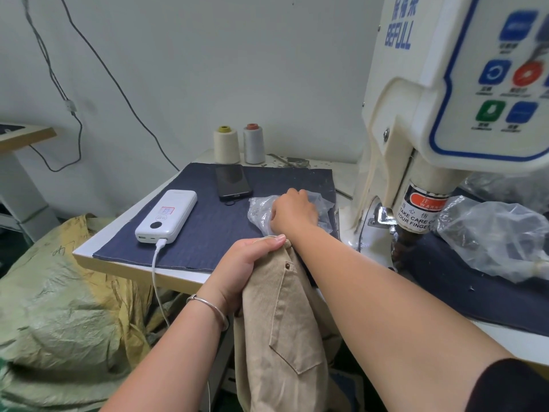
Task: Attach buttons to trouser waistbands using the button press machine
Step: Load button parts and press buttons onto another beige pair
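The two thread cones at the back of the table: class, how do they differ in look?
The left thread cone is wound with cream thread and has a yellow-olive core top; the right thread cone carries pale grey thread with a reddish-brown core top. The left one looks slightly wider. Both stand upright, side by side, against the wall behind the phone.

Brand name: "BEFULL" is printed in blue capitals on the side of the cream-white button press machine (398,84), beneath blue Chinese characters that cannot be made out clearly.
Warning sticker: on the black and red label round the machine's lower cylinder (421,214), "WARN…" is seen in the red field, and "TAKE CARE O… YOUR FINGER" is read in white, cut off at the edge.
Control panel: small captions under the coloured buttons (502,75) are too blurred to be read.
White power bank (166,217): its red-and-white sticker is illegible.
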Demonstrator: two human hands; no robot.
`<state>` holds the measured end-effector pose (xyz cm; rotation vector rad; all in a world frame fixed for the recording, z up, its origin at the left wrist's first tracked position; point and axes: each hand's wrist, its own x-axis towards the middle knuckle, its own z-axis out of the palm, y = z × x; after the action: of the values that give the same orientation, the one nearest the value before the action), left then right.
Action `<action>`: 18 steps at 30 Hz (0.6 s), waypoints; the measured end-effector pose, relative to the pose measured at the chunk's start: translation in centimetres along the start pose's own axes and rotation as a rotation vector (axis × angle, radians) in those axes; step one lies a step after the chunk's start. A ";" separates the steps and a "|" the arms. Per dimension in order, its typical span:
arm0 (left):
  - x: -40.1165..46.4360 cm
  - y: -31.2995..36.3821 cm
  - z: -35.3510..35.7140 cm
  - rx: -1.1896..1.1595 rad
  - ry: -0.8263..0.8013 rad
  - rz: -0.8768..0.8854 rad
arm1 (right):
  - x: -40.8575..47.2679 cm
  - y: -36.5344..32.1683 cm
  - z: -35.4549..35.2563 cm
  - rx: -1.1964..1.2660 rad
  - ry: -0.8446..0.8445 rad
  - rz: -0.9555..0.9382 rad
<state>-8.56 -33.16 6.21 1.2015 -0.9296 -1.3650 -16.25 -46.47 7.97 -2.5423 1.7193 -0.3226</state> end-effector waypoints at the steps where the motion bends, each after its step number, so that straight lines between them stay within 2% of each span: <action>1: 0.0 0.0 0.0 0.004 0.002 0.002 | 0.0 -0.1 0.0 0.008 0.000 0.004; 18: -0.2 0.2 0.2 -0.020 0.005 0.001 | -0.2 -0.2 -0.2 0.055 0.013 -0.016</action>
<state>-8.68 -33.00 6.48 1.1890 -0.9113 -1.3671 -16.17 -46.22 8.20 -2.5229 1.6708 -0.3822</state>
